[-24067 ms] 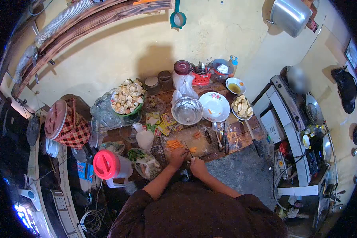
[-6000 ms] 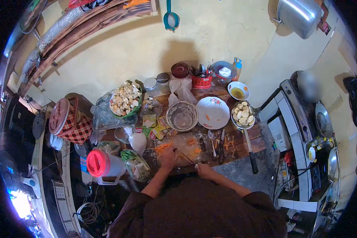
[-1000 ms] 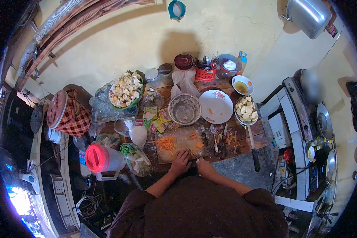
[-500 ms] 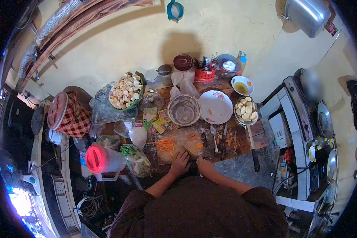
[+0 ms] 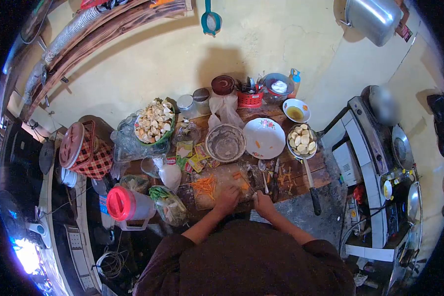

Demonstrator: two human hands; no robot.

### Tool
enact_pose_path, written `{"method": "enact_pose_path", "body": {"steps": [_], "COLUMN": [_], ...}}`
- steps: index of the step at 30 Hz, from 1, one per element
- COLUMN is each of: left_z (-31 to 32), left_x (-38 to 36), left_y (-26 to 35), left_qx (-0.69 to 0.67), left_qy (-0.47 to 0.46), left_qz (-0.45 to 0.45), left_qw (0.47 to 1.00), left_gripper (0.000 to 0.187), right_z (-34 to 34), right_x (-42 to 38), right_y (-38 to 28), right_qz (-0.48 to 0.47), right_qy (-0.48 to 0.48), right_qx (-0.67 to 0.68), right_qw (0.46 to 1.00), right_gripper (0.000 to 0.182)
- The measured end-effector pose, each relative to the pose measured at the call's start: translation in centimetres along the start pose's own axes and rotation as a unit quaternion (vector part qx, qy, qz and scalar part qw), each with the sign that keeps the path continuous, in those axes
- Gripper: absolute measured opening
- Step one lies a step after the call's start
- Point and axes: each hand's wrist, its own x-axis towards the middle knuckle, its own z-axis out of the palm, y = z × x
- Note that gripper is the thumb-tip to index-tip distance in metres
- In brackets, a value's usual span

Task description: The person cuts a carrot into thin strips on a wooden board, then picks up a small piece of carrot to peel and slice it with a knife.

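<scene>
On the floury cutting board, my left hand is bent with its fingers curled down; what lies under them is hidden. A pile of carrot sticks sits to its left, and orange carrot pieces lie beyond it to the right. My right hand is closed around the handle of a knife, near the board's right edge. The blade is thin and partly blurred, angled up and left beside the carrot pieces. To the right of the board are a spoon and carrot peelings.
Behind the board stand a floury metal bowl and a flowered plate. A pan of pale slices has its handle toward me. Leftward are a pink-lidded jug, bagged vegetables and a green basket of pale chunks.
My left hand has shifted slightly right and its fingers have curled in. My right hand has moved right with the knife, whose blade has swung away from the left fingers. The view has shifted slightly.
</scene>
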Motion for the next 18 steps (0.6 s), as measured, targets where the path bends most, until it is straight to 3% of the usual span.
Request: {"method": "enact_pose_path", "body": {"steps": [1,5,8,10,11,13,14,16,17,18], "left_z": [0.5,0.8,0.3,-0.6,-1.0,-3.9,-4.6,-5.4,-5.1,-4.6], "left_x": [0.2,-0.1,-0.6,-0.7,-1.1,-0.8,-0.4,0.6,0.9,1.3], "left_y": [-0.7,-2.1,-3.3,-4.2,-4.5,-3.3,-3.0,-2.5,-2.3,-2.1], "left_qx": [-0.029,0.020,0.031,0.149,0.149,0.259,0.261,0.189,0.189,0.161], "left_qy": [-0.031,-0.058,-0.082,-0.177,-0.177,-0.125,-0.125,-0.158,-0.159,-0.111], "left_qz": [0.044,0.048,0.021,-0.021,-0.020,-0.104,-0.104,-0.189,-0.189,-0.120], "left_qw": [0.998,0.997,0.996,0.973,0.973,0.952,0.952,0.951,0.950,0.973], "left_gripper": [0.024,0.021,0.019,0.020,0.020,0.023,0.023,0.023,0.023,0.021], "right_z": [-0.3,-1.4,-1.6,-1.5,-1.5,-1.6,-1.5,-1.6,-1.6,-1.6], "right_x": [0.2,0.5,0.8,1.1,1.1,1.3,1.3,1.4,1.4,1.4], "right_y": [0.0,0.1,0.5,0.9,1.1,1.2,1.2,1.1,1.0,1.1], "right_qz": [0.007,-0.008,0.027,0.019,0.013,0.017,0.020,0.016,0.014,0.015], "right_qy": [0.002,0.015,0.012,0.016,0.021,0.023,0.023,0.025,0.029,0.030], "right_qx": [0.007,0.009,0.022,0.021,0.020,0.014,0.007,0.019,0.028,0.029], "right_qw": [1.000,1.000,0.999,0.999,1.000,1.000,1.000,0.999,0.999,0.999], "right_gripper": [0.027,0.026,0.027,0.027,0.026,0.026,0.026,0.026,0.027,0.027]}}
